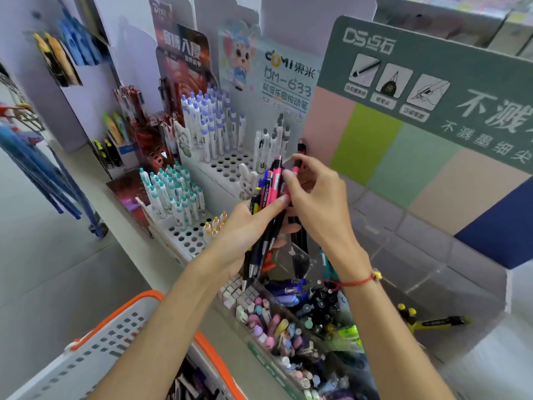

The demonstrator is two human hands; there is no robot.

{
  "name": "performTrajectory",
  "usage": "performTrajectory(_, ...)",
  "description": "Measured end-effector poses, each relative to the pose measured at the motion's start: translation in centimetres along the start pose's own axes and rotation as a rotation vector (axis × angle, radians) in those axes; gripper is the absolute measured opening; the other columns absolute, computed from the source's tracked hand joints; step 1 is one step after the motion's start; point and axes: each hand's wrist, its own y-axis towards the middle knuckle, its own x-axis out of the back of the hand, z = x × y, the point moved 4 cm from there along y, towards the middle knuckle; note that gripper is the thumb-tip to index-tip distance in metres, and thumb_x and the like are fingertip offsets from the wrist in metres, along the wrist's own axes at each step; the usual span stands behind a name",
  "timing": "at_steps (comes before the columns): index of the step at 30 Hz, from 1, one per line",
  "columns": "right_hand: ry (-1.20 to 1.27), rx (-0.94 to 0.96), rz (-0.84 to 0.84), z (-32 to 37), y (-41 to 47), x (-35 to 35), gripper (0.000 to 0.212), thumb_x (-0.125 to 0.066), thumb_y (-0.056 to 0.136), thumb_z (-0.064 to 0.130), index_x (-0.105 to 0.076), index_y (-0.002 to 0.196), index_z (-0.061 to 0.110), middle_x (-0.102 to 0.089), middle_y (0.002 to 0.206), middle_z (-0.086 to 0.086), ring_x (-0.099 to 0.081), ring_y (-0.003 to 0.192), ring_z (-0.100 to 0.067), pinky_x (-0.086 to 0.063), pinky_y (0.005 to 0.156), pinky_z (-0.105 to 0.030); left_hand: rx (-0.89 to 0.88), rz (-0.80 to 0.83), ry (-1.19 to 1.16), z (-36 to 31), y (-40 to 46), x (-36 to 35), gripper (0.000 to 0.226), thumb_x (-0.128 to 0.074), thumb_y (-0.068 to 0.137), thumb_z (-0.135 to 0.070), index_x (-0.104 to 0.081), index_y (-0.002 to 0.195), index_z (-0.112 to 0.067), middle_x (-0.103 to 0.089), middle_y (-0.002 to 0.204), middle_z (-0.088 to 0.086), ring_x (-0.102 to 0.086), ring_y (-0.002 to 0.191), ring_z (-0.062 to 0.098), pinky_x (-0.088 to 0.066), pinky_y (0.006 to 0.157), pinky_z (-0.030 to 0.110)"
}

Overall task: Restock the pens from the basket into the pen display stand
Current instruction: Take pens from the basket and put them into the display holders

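The white perforated plastic basket with an orange rim (115, 330) at seven o'clock is cut off by the bottom edge, and the left forearm hides much of its inside; the dark pens lying in it are too blurred to count. The bundle of black, pink and blue click pens (269, 203) at the centre is partly covered by the left hand (245, 226) and the right hand (314, 197), so its number cannot be told. The green printed header card (432, 82) at two o'clock runs off the right edge, its lettering clipped. The blue hanging items (37, 168) at nine o'clock are smeared beyond recognition.
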Motion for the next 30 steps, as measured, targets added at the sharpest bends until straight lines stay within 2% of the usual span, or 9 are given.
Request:
performTrajectory(3,0.149,-0.002,-0.111,0.0,0.4,1.2,0.039,-0.056,0.097,0.020,-0.054,0.135,0.011,-0.071,0.103,-0.001,-0.067,0.093,-0.010,-0.054,0.087,-0.031,0.005,0.007,-0.019,-0.1,0.5,-0.2,0.015,-0.057,0.096,-0.026,-0.067,0.103,-0.018,-0.077,0.090,-0.002,-0.074,0.084,0.014,-0.059,0.063,0.025)
performTrajectory(5,0.208,0.047,-0.303,0.4,0.7,3.1,0.038,-0.055,0.098,0.015,-0.050,0.135,0.010,-0.069,0.099,-0.001,-0.067,0.088,-0.010,-0.053,0.081,-0.021,-0.004,0.000,-0.014,-0.1,0.8,0.0,0.015,-0.055,0.097,-0.026,-0.068,0.103,-0.020,-0.076,0.096,-0.003,-0.073,0.088,0.014,-0.060,0.068,0.026)
performTrajectory(8,0.207,0.168,-0.568,1.0,1.1,5.5,0.032,-0.056,0.097,0.010,-0.047,0.125,0.000,-0.062,0.093,0.011,-0.066,0.085,-0.005,-0.052,0.077,-0.017,-0.022,-0.024,0.021,-0.2,0.9,0.5,0.016,-0.053,0.098,-0.026,-0.067,0.106,-0.021,-0.076,0.098,-0.006,-0.073,0.085,0.010,-0.057,0.062,0.021)
performTrajectory(11,0.103,0.237,-0.651,1.1,2.0,5.5,0.027,-0.056,0.097,0.009,-0.048,0.119,-0.004,-0.059,0.089,0.013,-0.063,0.077,-0.003,-0.051,0.070,-0.014,-0.015,-0.021,0.030,-0.1,0.9,0.5,0.019,-0.052,0.099,-0.026,-0.063,0.112,-0.018,-0.076,0.096,-0.008,-0.073,0.082,0.009,-0.057,0.060,0.019)
performTrajectory(13,0.011,0.249,-0.616,1.0,2.6,4.7,0.025,-0.060,0.095,0.009,-0.052,0.115,-0.003,-0.062,0.088,0.007,-0.061,0.071,-0.005,-0.051,0.065,-0.014,-0.007,-0.011,0.033,-0.1,0.9,0.3,0.021,-0.051,0.100,-0.026,-0.060,0.115,-0.016,-0.076,0.096,-0.008,-0.073,0.084,0.009,-0.056,0.059,0.019)
performTrajectory(16,-0.152,0.147,-0.361,0.1,3.8,3.0,0.018,-0.066,0.092,0.017,-0.062,0.106,0.008,-0.070,0.090,0.001,-0.061,0.072,-0.008,-0.047,0.063,-0.015,0.005,-0.002,0.023,0.0,0.9,0.0,0.025,-0.051,0.100,-0.027,-0.058,0.120,-0.013,-0.076,0.099,-0.005,-0.073,0.087,0.012,-0.057,0.060,0.019)
performTrajectory(19,-0.413,-0.009,-0.131,-1.2,4.5,2.0,0.017,-0.059,0.095,0.030,-0.070,0.100,0.017,-0.072,0.092,0.001,-0.066,0.084,-0.020,-0.050,0.067,-0.028,0.013,0.004,0.002,0.2,0.9,0.1,0.028,-0.052,0.099,-0.027,-0.056,0.123,-0.012,-0.076,0.101,-0.003,-0.073,0.089,0.014,-0.059,0.063,0.021)
performTrajectory(24,-0.390,0.039,-0.135,-0.1,3.2,2.1,0.032,-0.056,0.095,0.024,-0.062,0.125,0.014,-0.065,0.116,-0.006,-0.055,0.115,-0.026,-0.045,0.092,-0.034,0.015,-0.004,-0.022,0.7,0.9,0.1,0.021,-0.054,0.097,-0.027,-0.061,0.113,-0.015,-0.076,0.098,-0.003,-0.073,0.087,0.014,-0.059,0.065,0.023)
performTrajectory(30,-0.119,-0.036,0.017,0.1,0.0,1.3,0.020,-0.061,0.093,0.032,-0.075,0.099,0.018,-0.068,0.077,0.013,-0.063,0.075,-0.003,-0.050,0.071,-0.028,-0.031,-0.026,-0.033,0.7,1.2,-0.2,0.016,-0.058,0.095,-0.026,-0.068,0.105,-0.018,-0.076,0.090,-0.004,-0.073,0.090,0.015,-0.057,0.066,0.024)
